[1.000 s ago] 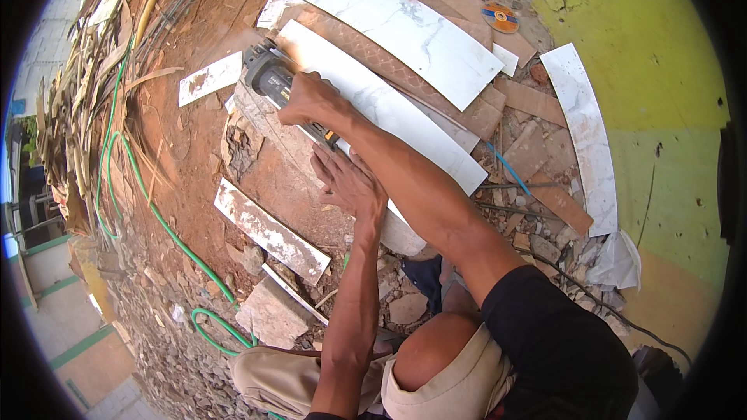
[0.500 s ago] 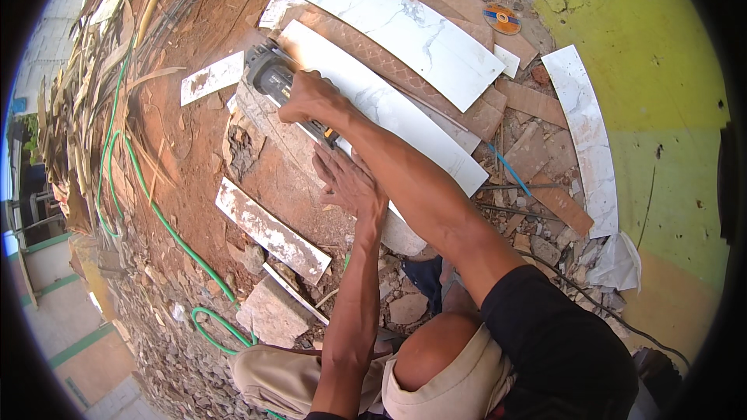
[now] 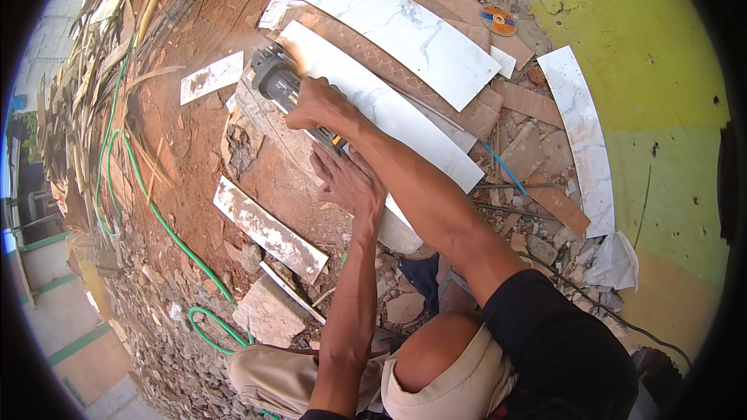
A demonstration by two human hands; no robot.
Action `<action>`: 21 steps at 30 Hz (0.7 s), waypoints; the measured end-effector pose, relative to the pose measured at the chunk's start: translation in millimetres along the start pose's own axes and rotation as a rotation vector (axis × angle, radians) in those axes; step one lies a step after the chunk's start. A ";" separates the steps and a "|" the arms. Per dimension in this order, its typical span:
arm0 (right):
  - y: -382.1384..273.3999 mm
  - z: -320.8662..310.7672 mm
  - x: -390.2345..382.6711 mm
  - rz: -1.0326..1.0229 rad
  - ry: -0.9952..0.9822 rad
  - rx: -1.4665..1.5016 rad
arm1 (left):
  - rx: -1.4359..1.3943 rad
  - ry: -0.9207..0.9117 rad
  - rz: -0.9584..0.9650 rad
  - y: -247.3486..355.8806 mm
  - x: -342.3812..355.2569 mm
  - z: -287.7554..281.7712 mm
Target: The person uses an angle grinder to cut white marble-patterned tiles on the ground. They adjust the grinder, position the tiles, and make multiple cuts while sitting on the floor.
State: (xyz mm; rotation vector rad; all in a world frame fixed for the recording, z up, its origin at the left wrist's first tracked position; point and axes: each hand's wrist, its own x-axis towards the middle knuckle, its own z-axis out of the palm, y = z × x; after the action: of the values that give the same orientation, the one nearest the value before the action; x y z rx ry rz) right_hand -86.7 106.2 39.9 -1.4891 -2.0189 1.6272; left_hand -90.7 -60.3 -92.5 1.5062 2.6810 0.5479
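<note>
We see no containers here, only loose tiles and rubble on the ground. Our right hand is clenched around the grinder, which sits just beyond our knuckles at the far end of the long white tile. The tool's head rests at the tile's left edge. Our left hand lies flat with fingers spread, pressing down on the near part of that same tile, just below the grinder's handle; it grips nothing. A second white tile lies beyond the first, with a brown strip between them. A curved white strip lies well apart to the right, near the green floor patch. An orange disc lies past the tiles. A green hose winds across the dirt to our left, beside a broken tile piece. Compared with a second ago, both hands and the grinder stay in almost the same place on the tile.
</note>
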 end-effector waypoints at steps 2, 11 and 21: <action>2.5 0.5 -0.1 -0.007 0.018 -0.011 | -0.034 0.005 0.005 2.1 -0.5 -0.8; 2.7 0.3 -10.1 0.038 0.023 -0.043 | 0.072 -0.076 -0.063 17.6 0.9 -19.3; 9.5 2.4 -15.6 0.022 0.029 -0.038 | -0.047 -0.029 -0.013 9.1 1.6 -10.9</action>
State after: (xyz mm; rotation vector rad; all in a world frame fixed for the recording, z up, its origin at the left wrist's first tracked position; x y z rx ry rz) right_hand -74.9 92.2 38.1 -1.5434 -2.0358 1.5741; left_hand -86.1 -57.9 -79.2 1.4729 2.6349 0.5789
